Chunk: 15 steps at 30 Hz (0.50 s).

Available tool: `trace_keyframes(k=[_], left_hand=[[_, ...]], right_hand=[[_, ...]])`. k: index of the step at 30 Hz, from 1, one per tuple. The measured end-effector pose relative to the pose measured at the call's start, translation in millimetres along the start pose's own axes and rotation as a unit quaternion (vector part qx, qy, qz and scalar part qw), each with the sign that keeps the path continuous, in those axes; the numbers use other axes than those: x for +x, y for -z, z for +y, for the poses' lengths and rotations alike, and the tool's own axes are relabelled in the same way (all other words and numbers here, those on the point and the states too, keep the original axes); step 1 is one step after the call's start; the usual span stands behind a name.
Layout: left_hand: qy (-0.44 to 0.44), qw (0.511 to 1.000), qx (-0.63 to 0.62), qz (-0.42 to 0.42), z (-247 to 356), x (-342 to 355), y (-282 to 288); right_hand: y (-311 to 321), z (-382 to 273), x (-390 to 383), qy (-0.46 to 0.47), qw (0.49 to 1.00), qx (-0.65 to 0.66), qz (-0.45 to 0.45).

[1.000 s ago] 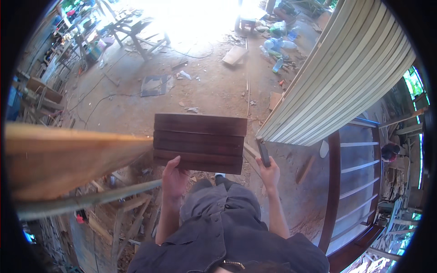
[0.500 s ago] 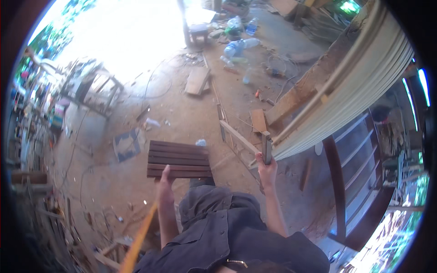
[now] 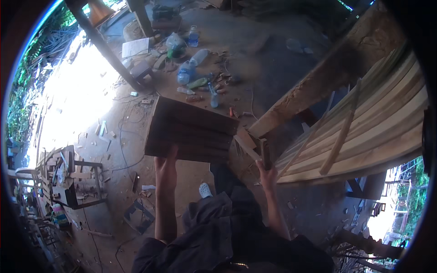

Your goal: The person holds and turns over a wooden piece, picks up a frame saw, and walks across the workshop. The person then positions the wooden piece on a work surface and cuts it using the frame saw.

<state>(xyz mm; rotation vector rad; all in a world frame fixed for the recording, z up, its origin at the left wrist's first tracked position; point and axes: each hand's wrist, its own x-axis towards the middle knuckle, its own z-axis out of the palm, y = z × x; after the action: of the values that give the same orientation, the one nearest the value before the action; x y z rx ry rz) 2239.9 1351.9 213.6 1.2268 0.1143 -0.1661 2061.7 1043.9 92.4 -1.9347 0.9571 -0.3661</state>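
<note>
A stack of dark brown wooden boards (image 3: 191, 127) is raised in front of me, tilted, with my left hand (image 3: 166, 173) gripping its lower left edge, thumb on top. My right hand (image 3: 268, 173) is closed round a short upright wooden piece (image 3: 265, 152), just right of the boards. A thin pale strip (image 3: 247, 148) lies behind that piece in the picture; whether they touch I cannot tell. Below, my shoe (image 3: 205, 191) shows on the dusty floor.
Long pale slats (image 3: 378, 141) lean at the right beside a thick rough beam (image 3: 291, 100). Plastic bottles (image 3: 186, 73) and scraps litter the floor ahead. A wooden post (image 3: 102, 48) rises at upper left; a wooden frame piled with offcuts (image 3: 75, 177) stands at left.
My view has swung right, so the bottles and doorway glare shift leftward and the orange plank at left is out of view. Both hands keep their holds; the boards now appear higher and tilted.
</note>
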Motion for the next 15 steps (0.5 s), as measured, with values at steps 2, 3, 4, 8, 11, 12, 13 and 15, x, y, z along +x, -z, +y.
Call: trace_keyframes(k=[2,3,4,8,11,12,13,15], left_hand=[[-0.031,0.988,-0.135,-0.071,3,50,-20],[-0.031,0.988,-0.131,-0.077,0,74,-27],[-0.012,0.987,-0.140,-0.084,-6,98,-31],[0.066,0.991,-0.089,-0.076,-11,197,-78],[0.154,0.987,0.028,-0.036,-25,283,-118],[0.156,0.987,0.032,-0.039,-38,314,-118],[0.173,0.981,0.082,0.021,-56,344,-112],[0.193,0.970,0.133,0.061,-91,406,-113]], right_hand=[[-19,-9,43,-0.019,0.999,-0.011,0.030],[-28,-8,69,-0.034,0.998,-0.018,0.042],[-39,-7,96,-0.048,0.997,-0.024,0.052],[-70,-44,210,-0.123,0.988,-0.078,0.043],[-80,-38,314,-0.070,0.992,0.074,0.073],[-81,-58,341,-0.074,0.991,0.077,0.075],[-76,-96,366,-0.079,0.992,0.066,0.075],[-67,-125,421,-0.089,0.990,0.056,0.094]])
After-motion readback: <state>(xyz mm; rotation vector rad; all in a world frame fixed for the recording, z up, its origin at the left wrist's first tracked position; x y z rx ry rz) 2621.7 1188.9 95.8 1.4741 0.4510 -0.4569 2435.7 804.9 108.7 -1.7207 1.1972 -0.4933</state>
